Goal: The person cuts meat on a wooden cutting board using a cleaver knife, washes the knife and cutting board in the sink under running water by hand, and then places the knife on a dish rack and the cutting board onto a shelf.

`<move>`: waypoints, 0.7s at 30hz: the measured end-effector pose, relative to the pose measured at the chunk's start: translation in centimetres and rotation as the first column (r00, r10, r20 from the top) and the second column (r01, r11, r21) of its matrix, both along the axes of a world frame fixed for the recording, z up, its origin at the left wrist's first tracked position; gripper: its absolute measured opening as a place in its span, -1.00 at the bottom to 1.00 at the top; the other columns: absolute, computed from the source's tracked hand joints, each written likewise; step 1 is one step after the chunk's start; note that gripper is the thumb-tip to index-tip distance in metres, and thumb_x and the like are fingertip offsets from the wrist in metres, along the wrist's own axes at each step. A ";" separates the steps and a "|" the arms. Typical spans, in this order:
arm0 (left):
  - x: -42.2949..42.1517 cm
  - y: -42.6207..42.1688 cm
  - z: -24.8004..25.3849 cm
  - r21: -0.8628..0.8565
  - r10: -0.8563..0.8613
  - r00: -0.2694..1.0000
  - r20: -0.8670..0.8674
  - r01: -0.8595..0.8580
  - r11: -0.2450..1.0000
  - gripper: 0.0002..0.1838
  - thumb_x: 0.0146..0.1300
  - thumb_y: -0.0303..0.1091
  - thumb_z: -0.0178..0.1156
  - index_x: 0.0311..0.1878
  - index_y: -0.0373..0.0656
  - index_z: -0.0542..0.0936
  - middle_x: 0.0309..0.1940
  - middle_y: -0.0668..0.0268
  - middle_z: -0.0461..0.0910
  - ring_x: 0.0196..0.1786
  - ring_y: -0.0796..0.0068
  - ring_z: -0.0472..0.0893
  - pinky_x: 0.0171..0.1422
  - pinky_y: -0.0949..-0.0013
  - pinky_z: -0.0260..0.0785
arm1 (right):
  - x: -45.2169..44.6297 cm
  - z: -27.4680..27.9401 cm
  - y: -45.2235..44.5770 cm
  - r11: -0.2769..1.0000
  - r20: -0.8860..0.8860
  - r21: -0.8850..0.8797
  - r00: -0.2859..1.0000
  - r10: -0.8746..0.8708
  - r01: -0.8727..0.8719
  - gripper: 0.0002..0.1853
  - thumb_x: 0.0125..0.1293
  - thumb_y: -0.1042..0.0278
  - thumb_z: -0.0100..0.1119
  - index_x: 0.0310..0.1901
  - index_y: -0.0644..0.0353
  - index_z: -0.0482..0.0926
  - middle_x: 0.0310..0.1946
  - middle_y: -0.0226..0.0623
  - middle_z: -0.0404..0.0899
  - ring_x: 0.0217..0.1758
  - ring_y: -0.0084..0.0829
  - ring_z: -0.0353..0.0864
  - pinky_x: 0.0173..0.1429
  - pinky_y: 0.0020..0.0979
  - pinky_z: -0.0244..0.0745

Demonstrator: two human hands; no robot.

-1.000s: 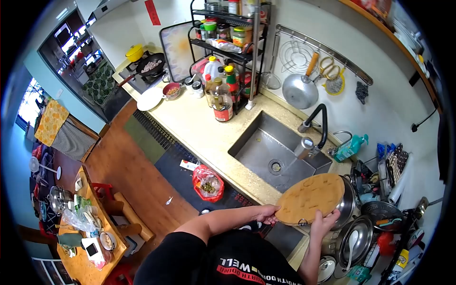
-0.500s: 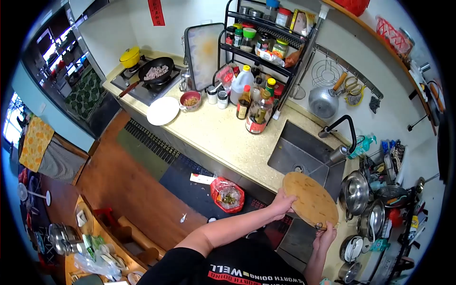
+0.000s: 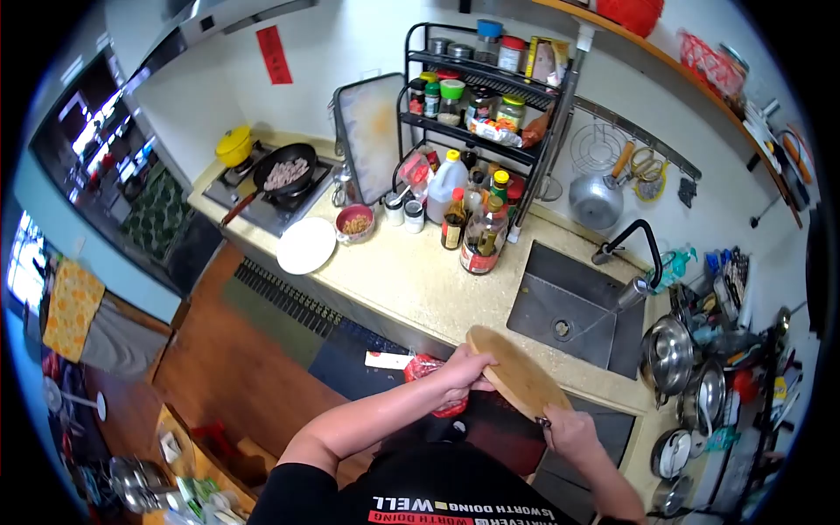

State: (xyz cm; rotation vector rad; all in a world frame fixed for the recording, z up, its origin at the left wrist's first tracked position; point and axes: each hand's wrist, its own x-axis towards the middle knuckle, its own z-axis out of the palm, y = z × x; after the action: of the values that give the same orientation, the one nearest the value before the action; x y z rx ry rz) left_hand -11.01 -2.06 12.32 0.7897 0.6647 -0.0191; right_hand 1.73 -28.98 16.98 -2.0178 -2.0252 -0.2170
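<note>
A round wooden cutting board (image 3: 518, 372) is tilted between my two hands, over the counter's front edge left of the sink (image 3: 577, 306). My left hand (image 3: 465, 369) is closed around its upper left edge. My right hand (image 3: 569, 430) grips the lower right edge, beside a small metal ring. Below my left wrist, a red bag (image 3: 423, 367) on the floor is partly hidden by my arm. The black faucet (image 3: 643, 236) arches over the sink.
Bottles (image 3: 446, 188) and a black spice rack (image 3: 472, 105) stand at the wall. A white plate (image 3: 306, 245), a red bowl (image 3: 354, 225) and a pan of meat (image 3: 287, 172) are further left. Metal bowls (image 3: 668, 354) sit right of the sink.
The board has moved left, away from the sink, and turned more edge-on. Both hands have moved with it, still holding it. The view has shifted toward the stove.
</note>
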 end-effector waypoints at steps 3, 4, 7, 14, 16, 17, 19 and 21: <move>-0.6 4.8 -2.1 -0.078 -0.116 0.987 -0.108 0.108 0.991 -0.53 0.46 -0.04 0.00 0.21 -0.23 0.41 -0.19 0.07 0.68 -0.37 0.27 0.72 -0.39 0.25 0.70 | -1.0 2.1 5.2 0.997 -0.106 0.074 0.994 -0.024 0.032 -0.59 0.08 0.42 0.33 0.00 0.30 0.55 -0.41 -0.12 0.67 -0.48 -0.20 0.68 -0.40 -0.24 0.57; -0.7 7.2 -4.5 -0.120 -0.112 0.992 -0.064 0.104 0.987 -0.49 0.46 0.02 -0.03 0.23 -0.22 0.40 -0.15 0.10 0.67 -0.34 0.28 0.72 -0.37 0.23 0.69 | -1.5 2.7 7.7 0.990 -0.144 0.122 0.988 -0.055 0.073 -0.63 0.14 0.40 0.34 -0.01 0.29 0.55 -0.50 -0.10 0.64 -0.54 -0.13 0.66 -0.45 -0.21 0.54; -3.7 13.0 -3.9 0.114 0.058 0.997 0.052 -0.063 0.991 -0.55 0.55 -0.02 -0.13 0.24 -0.15 0.43 -0.03 0.26 0.61 -0.20 0.43 0.68 -0.25 0.32 0.63 | -2.0 3.9 15.3 0.958 -0.311 0.076 0.919 -0.242 0.277 -0.64 0.19 0.44 0.36 0.01 0.26 0.54 -0.43 -0.04 0.66 -0.48 -0.07 0.69 -0.36 -0.22 0.58; -16.0 27.4 -6.2 0.537 0.028 0.999 0.043 -0.047 0.843 -0.66 0.40 -0.30 0.29 0.14 -0.23 0.53 -0.16 0.34 0.64 -0.21 0.67 0.59 -0.19 0.53 0.51 | -2.7 11.8 40.5 0.856 -0.397 0.298 0.870 -0.292 0.423 -0.51 0.25 0.38 0.28 0.20 0.21 0.42 -0.34 0.16 0.67 -0.26 0.20 0.69 -0.15 0.09 0.58; -20.0 30.2 -7.5 0.575 0.084 0.995 0.061 -0.104 0.811 -0.61 0.30 -0.43 0.38 0.14 -0.29 0.52 -0.19 0.33 0.64 -0.26 0.72 0.58 -0.22 0.57 0.49 | -2.0 13.8 48.4 0.834 -0.407 0.312 0.857 -0.316 0.456 -0.46 0.23 0.39 0.27 0.24 0.26 0.39 -0.23 0.21 0.67 -0.13 0.21 0.68 -0.02 0.05 0.57; -22.0 30.9 -7.7 0.596 0.129 0.991 0.026 -0.119 0.794 -0.61 0.29 -0.43 0.39 0.13 -0.31 0.53 -0.18 0.32 0.63 -0.27 0.71 0.57 -0.22 0.56 0.49 | -1.6 14.9 52.1 0.835 -0.415 0.281 0.845 -0.339 0.473 -0.43 0.22 0.38 0.27 0.26 0.32 0.37 -0.15 0.23 0.66 -0.04 0.21 0.67 0.05 -0.01 0.58; -25.4 32.0 -7.5 0.579 0.171 0.985 -0.019 -0.129 0.805 -0.60 0.28 -0.43 0.40 0.13 -0.32 0.52 -0.14 0.30 0.61 -0.30 0.72 0.55 -0.23 0.57 0.48 | 0.0 15.8 59.0 0.811 -0.361 0.309 0.850 -0.383 0.497 -0.42 0.22 0.38 0.21 0.29 0.32 0.37 -0.12 0.23 0.66 -0.02 0.22 0.66 0.09 0.02 0.57; -28.4 32.6 -9.2 0.568 0.202 0.978 -0.056 -0.135 0.812 -0.58 0.27 -0.43 0.40 0.14 -0.32 0.52 -0.10 0.29 0.59 -0.30 0.71 0.54 -0.24 0.57 0.47 | 0.2 18.0 65.2 0.765 -0.293 0.272 0.807 -0.512 0.584 -0.45 0.21 0.36 0.14 0.25 0.35 0.40 -0.09 0.27 0.65 0.01 0.24 0.64 0.15 0.05 0.54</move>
State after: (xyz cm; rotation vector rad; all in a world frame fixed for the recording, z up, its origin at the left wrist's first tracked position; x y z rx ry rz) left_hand -39.36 30.49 3.16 1.3046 0.8636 0.3128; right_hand 1.95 36.24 35.01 -2.2281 -1.1193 -0.4349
